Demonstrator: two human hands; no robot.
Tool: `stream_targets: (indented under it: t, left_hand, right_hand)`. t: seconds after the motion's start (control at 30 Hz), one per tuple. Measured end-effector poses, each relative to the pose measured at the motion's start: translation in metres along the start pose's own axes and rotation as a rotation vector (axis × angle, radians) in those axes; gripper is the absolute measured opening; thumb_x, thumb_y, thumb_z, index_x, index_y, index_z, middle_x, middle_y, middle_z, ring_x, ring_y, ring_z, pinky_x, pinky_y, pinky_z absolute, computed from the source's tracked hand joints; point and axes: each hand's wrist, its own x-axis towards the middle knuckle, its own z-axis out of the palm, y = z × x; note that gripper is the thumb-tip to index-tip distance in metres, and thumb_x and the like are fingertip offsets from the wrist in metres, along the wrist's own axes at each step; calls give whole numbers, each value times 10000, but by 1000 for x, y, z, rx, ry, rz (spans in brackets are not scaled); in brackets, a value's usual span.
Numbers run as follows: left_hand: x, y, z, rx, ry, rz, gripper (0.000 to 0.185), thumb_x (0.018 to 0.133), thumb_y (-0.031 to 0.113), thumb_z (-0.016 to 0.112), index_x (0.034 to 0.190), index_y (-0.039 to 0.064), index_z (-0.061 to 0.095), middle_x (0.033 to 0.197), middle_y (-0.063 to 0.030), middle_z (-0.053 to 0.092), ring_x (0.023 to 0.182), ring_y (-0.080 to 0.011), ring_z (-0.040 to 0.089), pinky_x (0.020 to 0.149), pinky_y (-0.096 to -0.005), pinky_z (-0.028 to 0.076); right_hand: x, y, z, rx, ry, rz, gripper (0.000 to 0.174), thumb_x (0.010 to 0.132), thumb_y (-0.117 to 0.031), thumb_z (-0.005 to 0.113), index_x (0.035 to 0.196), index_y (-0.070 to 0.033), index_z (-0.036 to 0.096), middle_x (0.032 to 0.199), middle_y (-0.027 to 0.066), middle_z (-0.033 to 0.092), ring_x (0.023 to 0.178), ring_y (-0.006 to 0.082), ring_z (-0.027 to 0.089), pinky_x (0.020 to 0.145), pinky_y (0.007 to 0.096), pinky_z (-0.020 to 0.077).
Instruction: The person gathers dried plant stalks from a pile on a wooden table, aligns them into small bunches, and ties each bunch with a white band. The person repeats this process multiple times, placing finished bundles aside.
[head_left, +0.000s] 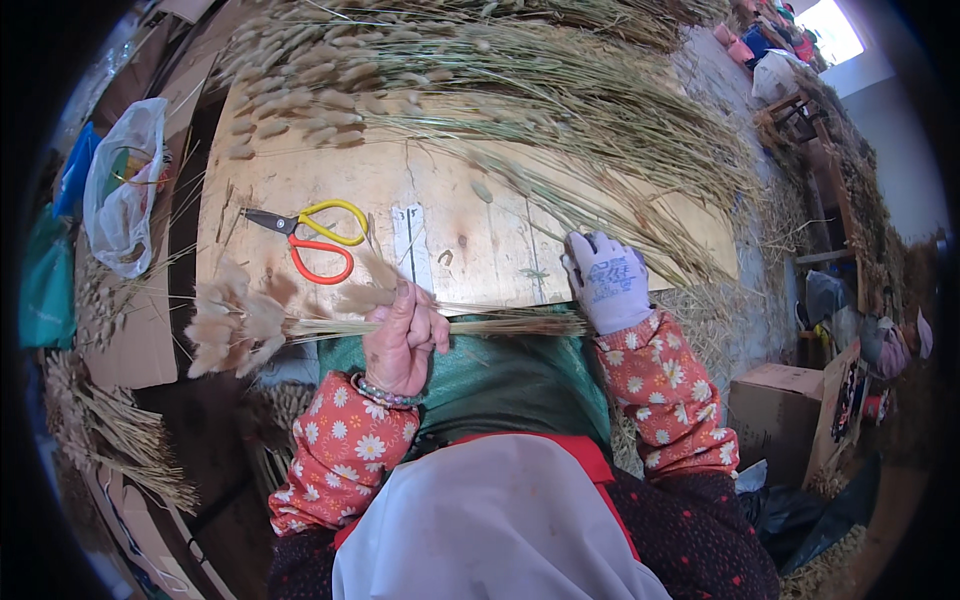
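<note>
My left hand (401, 330), bare with a beaded bracelet at the wrist, is closed around a bundle of dried bunny-tail grass (517, 324). The fluffy heads (234, 322) of this bundle point left and its stems run right. A few more heads (369, 291) stick out by my thumb. My right hand (609, 281), in a pale work glove with printing, is at the board's near edge, its fingertips touching loose grass stems (637, 217). Whether it pinches a stem cannot be told. Scissors (300, 232) with one yellow and one red handle lie on the wooden board (480, 240).
A thick layer of bunny-tail grass (525, 75) covers the board's far side. A marked white strip (411, 244) is fixed to the board. At left are a plastic bag (127, 187) and a tied grass bundle (127, 427). A cardboard box (776, 409) stands at right.
</note>
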Motion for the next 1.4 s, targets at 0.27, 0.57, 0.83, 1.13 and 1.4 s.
stream_targets:
  t: [0.27, 0.57, 0.83, 1.13, 1.4]
  left_hand:
    - [-2, 0, -3, 9, -19, -29, 339, 992, 313, 472, 922, -13, 534, 483, 27, 285, 464, -143, 402, 463, -288, 408]
    - [-3, 1, -2, 43, 6, -87, 451, 992, 357, 454, 1204, -37, 511, 503, 39, 284, 496, -130, 428, 476, -264, 389]
    - [-4, 6, 2, 31, 3, -98, 516, 967, 366, 509, 1296, -27, 449, 502, 38, 290, 486, -125, 423, 484, -268, 395]
    - [-5, 2, -1, 23, 21, -70, 424, 933, 377, 577, 1041, -33, 569, 498, 36, 291, 463, -105, 367, 482, -285, 386]
    - [-8, 1, 3, 70, 26, -105, 435, 952, 393, 533, 1093, -16, 574, 497, 38, 284, 487, -109, 392, 481, -279, 380]
  right_hand:
    - [7, -1, 0, -9, -60, -80, 118, 830, -233, 593, 896, -143, 555, 851, 74, 575, 792, 267, 598, 717, 408, 451]
    - [4, -59, -53, 205, 6, -286, 159, 749, -187, 642, 869, -143, 547, 798, 64, 544, 722, 263, 582, 672, 403, 447]
    - [-1, -76, -41, 131, -38, -366, 128, 759, -198, 642, 857, -167, 565, 770, 38, 534, 719, 244, 572, 666, 386, 443]
    - [5, -75, -47, 323, -26, -411, 145, 776, -144, 628, 914, -125, 586, 794, 66, 557, 732, 258, 583, 668, 370, 453]
    - [10, -99, -31, 960, -245, -315, 263, 766, -178, 660, 991, -60, 590, 854, 126, 605, 799, 335, 586, 741, 425, 435]
